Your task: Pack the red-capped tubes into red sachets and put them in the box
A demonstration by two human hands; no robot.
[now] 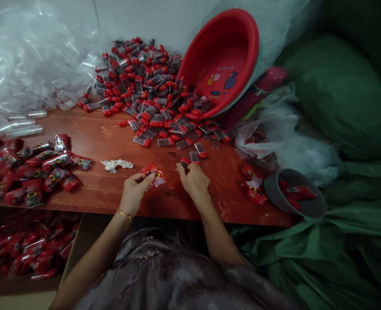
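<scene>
L hand (134, 189) pinches a red packet (153, 175) btwn thumb and fingers (144, 178), held just above the table (113, 137), slightly left of centre. Grip closed on the packet's left edge; rest of it sticks out to the right, free.

R hand (194, 178) curled shut around a red-capped vial (185, 162); cap end pokes out past the fingertips. A 2nd vial (194, 156) lies touching or just beside the R fingertips, can't tell which.

Packet and held vial are near each other, small gap, same height approx.

Step in hand, my read: vial goes into packet. To do it well: keep packet mouth facing the R hand, spread it w/ thumb, feed vial in straight, don't crush the film.

Around:
- big pile of vials (145, 86) spilling from tipped red basin (222, 64), beyond hands
- filled packets heap (32, 172) at far left on table, more in box (25, 249) below
- clear empty sleeves (25, 64) back left
- white scrap (116, 164) just left of L hand
- grey bowl (295, 193) at right edge, red items inside
</scene>
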